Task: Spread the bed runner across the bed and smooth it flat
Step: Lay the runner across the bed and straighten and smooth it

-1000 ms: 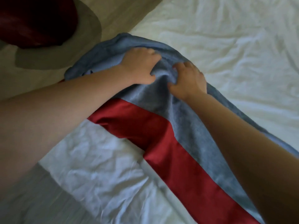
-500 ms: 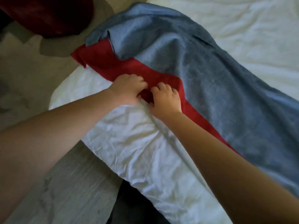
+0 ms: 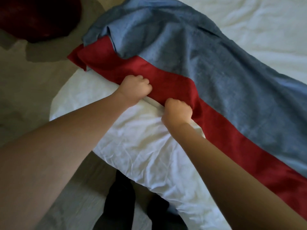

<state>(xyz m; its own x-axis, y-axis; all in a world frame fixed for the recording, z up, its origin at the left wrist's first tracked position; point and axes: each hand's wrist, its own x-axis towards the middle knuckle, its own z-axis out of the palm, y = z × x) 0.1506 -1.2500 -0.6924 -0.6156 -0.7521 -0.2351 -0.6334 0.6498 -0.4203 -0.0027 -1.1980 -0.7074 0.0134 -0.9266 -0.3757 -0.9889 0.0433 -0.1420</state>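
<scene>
The bed runner (image 3: 216, 67) is a long cloth, grey-blue with a red band along its near edge, lying diagonally over the white bed (image 3: 137, 150). Its far-left end is bunched and folded, with the red corner hanging past the bed's corner. My left hand (image 3: 135, 88) is fisted on the red edge of the runner. A little to its right, my right hand (image 3: 177, 112) is also fisted on that red edge. Between the two hands a small ridge of white sheet is pulled up.
The wrinkled white sheet covers the bed's rounded near corner and the far right. Grey-beige floor (image 3: 25, 97) lies to the left. A dark red object (image 3: 38, 15) sits on the floor at the top left. My dark-clad legs (image 3: 119, 200) stand below the bed edge.
Both hands left the bunched grey part and came down to the red near edge, where they closed on it. They have since spread slightly apart, and the red band lies wider.
</scene>
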